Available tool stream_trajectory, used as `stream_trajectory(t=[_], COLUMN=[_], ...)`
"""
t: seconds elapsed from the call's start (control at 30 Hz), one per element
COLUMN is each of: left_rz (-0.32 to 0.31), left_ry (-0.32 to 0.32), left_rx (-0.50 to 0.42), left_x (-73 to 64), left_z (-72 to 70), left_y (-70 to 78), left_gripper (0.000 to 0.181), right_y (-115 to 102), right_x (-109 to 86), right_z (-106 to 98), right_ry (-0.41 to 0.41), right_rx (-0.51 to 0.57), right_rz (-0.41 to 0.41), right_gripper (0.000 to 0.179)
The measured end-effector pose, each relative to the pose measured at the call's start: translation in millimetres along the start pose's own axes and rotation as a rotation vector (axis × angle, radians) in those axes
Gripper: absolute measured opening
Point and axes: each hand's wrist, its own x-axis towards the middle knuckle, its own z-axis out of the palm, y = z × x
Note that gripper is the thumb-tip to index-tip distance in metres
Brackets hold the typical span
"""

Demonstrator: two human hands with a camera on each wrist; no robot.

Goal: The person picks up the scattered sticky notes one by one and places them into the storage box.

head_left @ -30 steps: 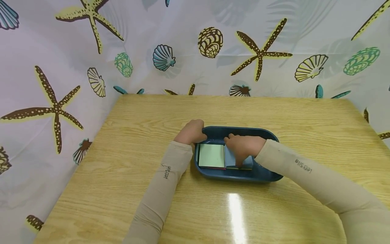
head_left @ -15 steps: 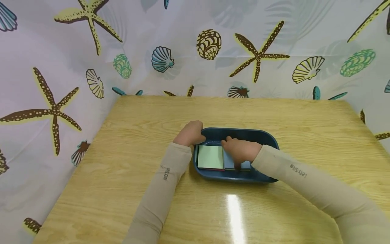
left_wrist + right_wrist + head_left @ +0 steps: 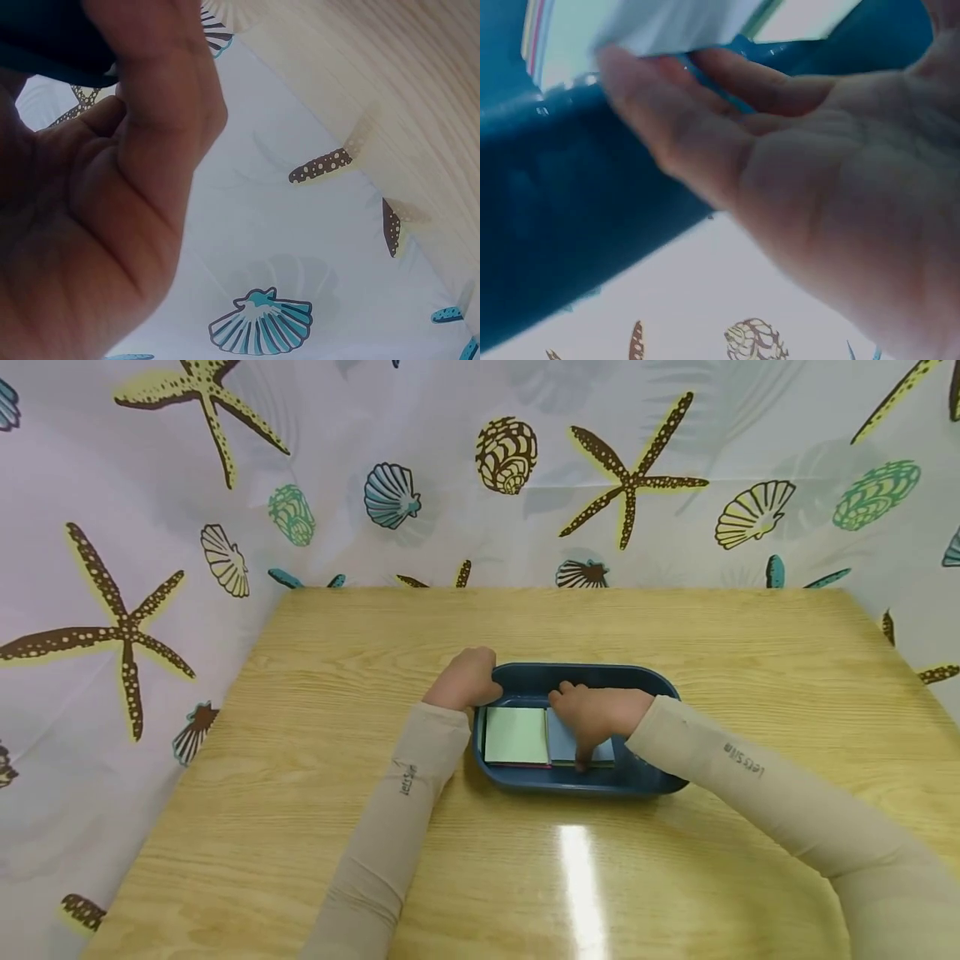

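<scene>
A dark blue oval-ended tray (image 3: 585, 783) sits on the table. My left hand (image 3: 463, 679) grips its rim at the far left corner; the left wrist view shows fingers bent round the dark edge (image 3: 45, 41). Two square pads of sticky notes lie side by side inside, a pale green one (image 3: 516, 736) at the left end and a blue one (image 3: 558, 745) to its right. My right hand (image 3: 598, 713) spans the blue pad from above, thumb at the near edge, fingers toward the far edge. In the right wrist view, fingertips meet the pad's edge (image 3: 682, 26), where several coloured layers show.
The tray's right end (image 3: 651, 779) is partly hidden under my right sleeve (image 3: 720, 760). A wooden table (image 3: 352, 652) extends all round the tray. A curtain (image 3: 442, 435) printed with shells and starfish hangs behind and at the sides.
The blue pad's near edge looks a little straighter and more level with the green pad. Both hands keep their places on the tray and pad; the head view shifts slightly.
</scene>
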Motion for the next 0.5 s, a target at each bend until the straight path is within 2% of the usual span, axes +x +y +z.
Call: stream_trajectory(t=[0.1, 0.27, 0.5], left_rz=[-0.003, -0.004, 0.012], left_ry=[-0.003, 0.003, -0.002], left_rx=[-0.005, 0.008, 0.005], left_x=[-0.6, 1.3, 3.3], left_z=[-0.4, -1.7, -0.4], left_y=[0.2, -0.5, -1.9], left_gripper=[0.005, 0.006, 0.014], right_y=[-1, -10, -18], right_x=[-1.8, 1.7, 5.2], right_z=[-3, -3, 5], right_ry=[0.02, 0.077, 0.15], right_rx=[-0.015, -0.022, -0.055], right_rz=[-0.023, -0.107, -0.134], right_gripper=[0.096, 0.097, 0.088])
